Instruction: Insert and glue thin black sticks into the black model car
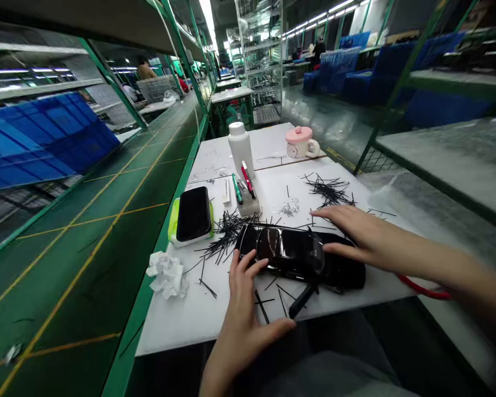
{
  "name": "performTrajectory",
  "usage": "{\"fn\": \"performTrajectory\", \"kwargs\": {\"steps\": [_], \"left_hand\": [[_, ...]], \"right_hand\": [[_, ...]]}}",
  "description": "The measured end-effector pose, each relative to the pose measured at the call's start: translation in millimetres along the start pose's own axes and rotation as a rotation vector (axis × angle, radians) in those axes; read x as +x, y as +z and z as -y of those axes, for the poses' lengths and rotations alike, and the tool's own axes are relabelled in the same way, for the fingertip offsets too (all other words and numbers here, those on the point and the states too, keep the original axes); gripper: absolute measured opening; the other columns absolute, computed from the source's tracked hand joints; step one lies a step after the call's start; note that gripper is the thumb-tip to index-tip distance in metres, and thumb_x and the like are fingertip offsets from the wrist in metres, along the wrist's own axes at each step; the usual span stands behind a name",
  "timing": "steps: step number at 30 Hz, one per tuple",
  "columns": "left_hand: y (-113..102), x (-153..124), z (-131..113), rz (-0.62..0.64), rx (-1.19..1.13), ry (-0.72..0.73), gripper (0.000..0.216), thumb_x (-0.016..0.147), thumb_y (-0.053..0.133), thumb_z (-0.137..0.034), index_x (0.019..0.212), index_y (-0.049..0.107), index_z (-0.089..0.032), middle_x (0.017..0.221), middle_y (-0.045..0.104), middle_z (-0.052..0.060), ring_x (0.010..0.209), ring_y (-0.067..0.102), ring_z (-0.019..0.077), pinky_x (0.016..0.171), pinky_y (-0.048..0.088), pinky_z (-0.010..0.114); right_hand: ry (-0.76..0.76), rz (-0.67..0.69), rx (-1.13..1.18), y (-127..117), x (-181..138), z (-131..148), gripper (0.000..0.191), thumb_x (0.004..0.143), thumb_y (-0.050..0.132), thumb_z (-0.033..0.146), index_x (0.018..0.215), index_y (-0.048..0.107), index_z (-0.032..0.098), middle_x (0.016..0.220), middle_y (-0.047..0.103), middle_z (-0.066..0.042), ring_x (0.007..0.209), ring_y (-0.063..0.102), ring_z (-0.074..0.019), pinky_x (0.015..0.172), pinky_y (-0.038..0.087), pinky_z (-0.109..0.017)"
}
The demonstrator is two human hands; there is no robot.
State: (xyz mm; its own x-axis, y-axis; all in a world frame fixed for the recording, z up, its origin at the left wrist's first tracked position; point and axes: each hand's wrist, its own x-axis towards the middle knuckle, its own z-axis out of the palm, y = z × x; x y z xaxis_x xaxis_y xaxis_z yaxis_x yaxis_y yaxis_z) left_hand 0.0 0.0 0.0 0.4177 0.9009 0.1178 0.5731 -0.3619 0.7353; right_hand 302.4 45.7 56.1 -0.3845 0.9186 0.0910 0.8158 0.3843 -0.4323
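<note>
A glossy black model car (295,248) lies on its wheels across the white tabletop. My left hand (243,300) is at its left end, fingers spread, with fingertips at the near side of the body and the thumb stretched out toward me. My right hand (355,231) reaches over the car's right part, thumb and fingers apart, the thumb close to or touching the windshield area. Under the near edge of the car, a black-handled tool (303,300) sticks out toward me; its other end is hidden. Thin black strips (229,231) lie in a heap beyond the car's left end.
A phone (194,214) rests on a green-and-white pack at the left, near crumpled tissue (168,275). Farther back stand a pen holder (248,205), a white bottle (240,149) and a pink-lidded mug (301,142). More black strips (330,190) lie at the right. A green conveyor (86,248) runs along the left.
</note>
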Motion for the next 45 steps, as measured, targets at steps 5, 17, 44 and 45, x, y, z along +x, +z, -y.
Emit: {"fn": "performTrajectory", "kwargs": {"steps": [5, 17, 44, 45], "left_hand": [[-4.7, 4.2, -2.7, -0.018, 0.022, -0.037, 0.080, 0.077, 0.077, -0.058, 0.143, 0.034, -0.040, 0.162, 0.023, 0.008, 0.154, -0.004, 0.0394, 0.116, 0.016, 0.074], [-6.3, 2.4, -0.2, -0.102, -0.100, -0.113, 0.070, 0.082, 0.078, -0.045, 0.141, 0.042, -0.037, 0.160, 0.029, 0.007, 0.155, -0.002, 0.0336, 0.122, 0.011, 0.065], [40.3, 1.2, -23.2, -0.410, -0.417, -0.305, 0.068, 0.093, 0.062, -0.049, 0.150, 0.028, -0.032, 0.164, 0.026, 0.008, 0.150, 0.030, 0.0303, 0.123, 0.027, 0.051], [42.0, 2.5, -26.0, -0.402, -0.430, -0.290, 0.069, 0.094, 0.060, -0.050, 0.151, 0.027, -0.032, 0.165, 0.024, 0.008, 0.150, 0.029, 0.0295, 0.124, 0.027, 0.050]], "right_hand": [[0.135, 0.045, 0.146, 41.0, -55.9, -17.2, 0.082, 0.089, 0.054, 0.067, 0.156, 0.026, 0.029, 0.162, 0.032, -0.011, 0.147, 0.035, -0.0331, 0.115, 0.040, -0.054], [0.138, -0.185, 0.272, 78.6, -63.2, -13.5, 0.084, 0.088, 0.061, 0.057, 0.156, 0.014, 0.040, 0.162, 0.030, -0.005, 0.149, 0.031, -0.0320, 0.115, 0.041, -0.054], [0.218, -0.591, 0.455, 104.7, -58.5, 45.6, 0.074, 0.074, 0.073, 0.035, 0.138, 0.036, 0.031, 0.140, 0.043, -0.010, 0.137, 0.042, -0.0353, 0.113, 0.038, -0.058], [0.247, -0.588, 0.512, 105.6, -59.0, 48.1, 0.070, 0.075, 0.072, 0.036, 0.136, 0.038, 0.030, 0.140, 0.044, -0.009, 0.137, 0.042, -0.0351, 0.113, 0.037, -0.058]]}}
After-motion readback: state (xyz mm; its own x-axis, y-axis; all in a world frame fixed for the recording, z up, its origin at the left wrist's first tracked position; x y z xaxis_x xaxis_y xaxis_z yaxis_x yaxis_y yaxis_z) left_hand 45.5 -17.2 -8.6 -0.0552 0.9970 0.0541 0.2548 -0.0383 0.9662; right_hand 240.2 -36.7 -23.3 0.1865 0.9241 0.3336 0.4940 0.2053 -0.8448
